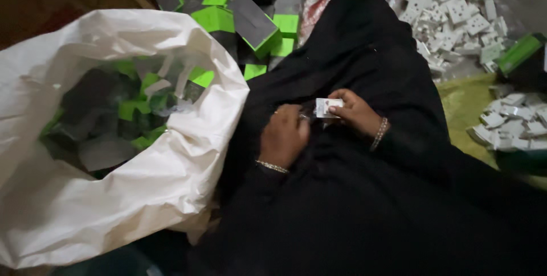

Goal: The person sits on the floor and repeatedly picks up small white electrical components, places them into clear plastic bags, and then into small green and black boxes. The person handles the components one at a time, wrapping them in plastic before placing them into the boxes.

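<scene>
Pinching a small white socket plate (329, 107) over her black-robed lap, her right hand (356, 113) had its grip clamped on it; the left hand (285, 137), curled just beside, steadied its edge. A slip could lose it among the dark folds, short of the white sack (142, 196) left of the grip.

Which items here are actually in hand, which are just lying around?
In hand:
- small white part, held between left hand and right hand

Lying about:
- white sack of green-and-grey boxes
- loose boxes
- white socket plates
- second plate pile
</scene>
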